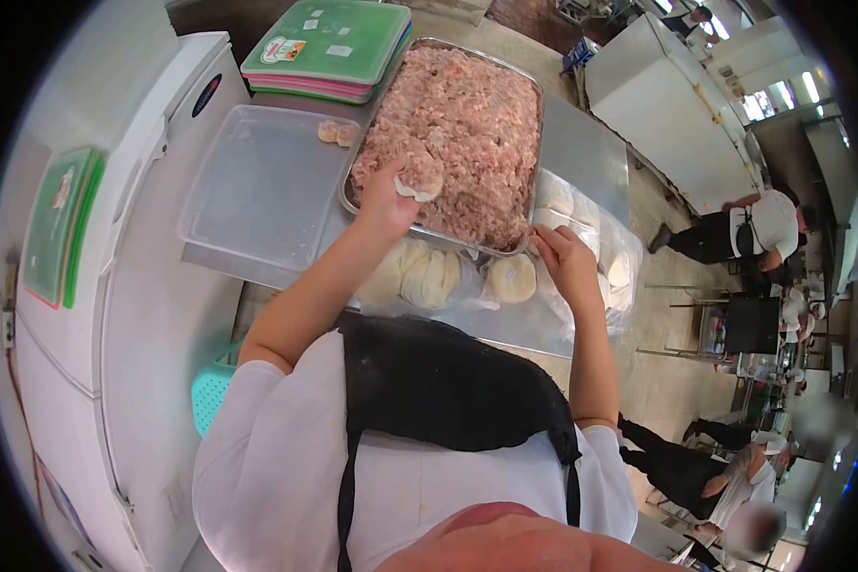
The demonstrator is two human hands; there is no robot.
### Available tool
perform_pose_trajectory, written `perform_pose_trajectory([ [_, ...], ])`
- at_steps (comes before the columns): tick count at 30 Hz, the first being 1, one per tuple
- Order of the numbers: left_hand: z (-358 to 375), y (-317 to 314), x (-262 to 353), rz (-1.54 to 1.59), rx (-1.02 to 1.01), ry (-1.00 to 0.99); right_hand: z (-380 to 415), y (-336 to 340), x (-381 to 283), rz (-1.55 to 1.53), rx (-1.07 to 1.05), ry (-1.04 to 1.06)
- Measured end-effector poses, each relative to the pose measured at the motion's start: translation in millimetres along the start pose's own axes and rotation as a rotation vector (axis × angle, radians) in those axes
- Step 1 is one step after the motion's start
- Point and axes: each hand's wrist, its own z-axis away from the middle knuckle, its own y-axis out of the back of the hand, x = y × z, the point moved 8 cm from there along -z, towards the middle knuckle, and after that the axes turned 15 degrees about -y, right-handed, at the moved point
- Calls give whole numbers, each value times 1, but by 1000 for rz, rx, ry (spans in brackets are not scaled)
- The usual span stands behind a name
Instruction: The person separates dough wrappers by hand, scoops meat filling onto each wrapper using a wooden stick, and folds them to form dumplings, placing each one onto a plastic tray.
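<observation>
Minced filling (458, 114) heaps up nearly to the rim of a metal tray (541, 143), the landmark here, on a steel bench (599, 143). Over the tray's near left corner the left hand (388, 198) grips a thin white wrapper (409, 193), its fingers curled around the edge; the wrapper seems to carry some filling, though the meat behind blends with it. The right hand (567, 259) is at the tray's near right corner, fingers bunched together by the rim; whether they pinch a small tool or only the metal is too small to tell. Just before the tray's near side lie bagged wrappers (431, 276) and a round wrapper stack (511, 277), with more plastic-wrapped stacks (582, 205) along its right. Left of the tray is a see-through plastic container (257, 181), with a few small filled pieces (337, 132) at its corner nearest the tray; beyond that, green lids (329, 43) are stacked by the tray's far left corner. The likeliest trouble, I judge, is the soft wrapper sagging or tearing if overloaded or pinched hard at one edge. Loose plastic by the tray's near right corner could snag the right wrist, and meat heaped this high could spill over the rim if pushed outward.
</observation>
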Motion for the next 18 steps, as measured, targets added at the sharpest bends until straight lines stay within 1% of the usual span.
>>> perform_pose_trajectory([
  [3,8,-20,-15,4,-68,48,-2,-2,-30,-191,11,104],
  [4,12,-30,-16,-2,-92,61,-2,-9,-39,-172,-20,125],
  [6,24,-48,-4,-23,-22,62,-9,-12,-40,-40,-64,152],
  [7,28,-54,1,-29,17,58,-12,-8,-49,29,-89,171],
  [8,24,-52,1,-34,16,43,-12,8,-50,157,-92,138],
  [11,13,-49,1,-74,-18,17,-3,41,-76,146,18,159],
  [13,12,-59,-3,-116,-79,25,-7,17,-72,49,41,218],
  [14,13,-61,-4,-113,-57,22,-9,10,-67,2,51,249],
  [16,13,-65,-3,-100,-8,4,-15,24,-59,-29,11,248],
  [17,12,-68,-5,-42,-84,11,-19,30,-54,-46,-9,251],
  [18,9,-66,-6,11,-163,20,-25,31,-39,-171,-4,216],
])
